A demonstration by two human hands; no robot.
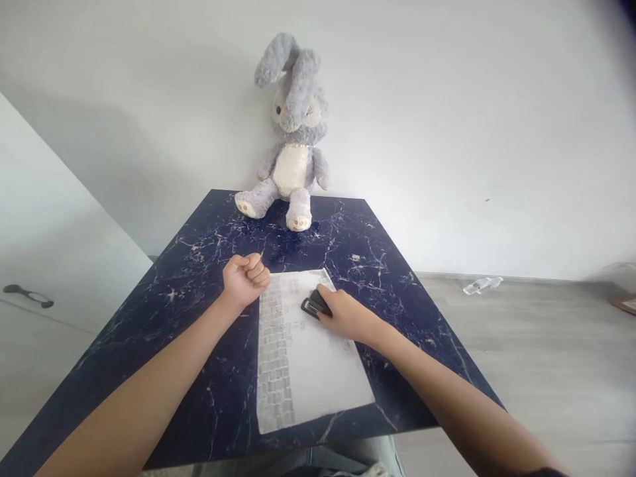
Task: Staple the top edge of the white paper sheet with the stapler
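Presently, the right hand (pixel 344 314) is grasping a black tool (pixel 314 305), seemingly a stapler, over the far half of a paper sheet (pixel 328 377), which is lying toward the near edge of the dark blue desk (pixel 223 397). The left hand (pixel 246 279) is forming a clenched fist beside the sheet's far left corner. Meanwhile, a plush rabbit (pixel 292 167) is sitting at the desk's far edge.

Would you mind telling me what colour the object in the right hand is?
The object is mainly black, seen in the head view, the only one.
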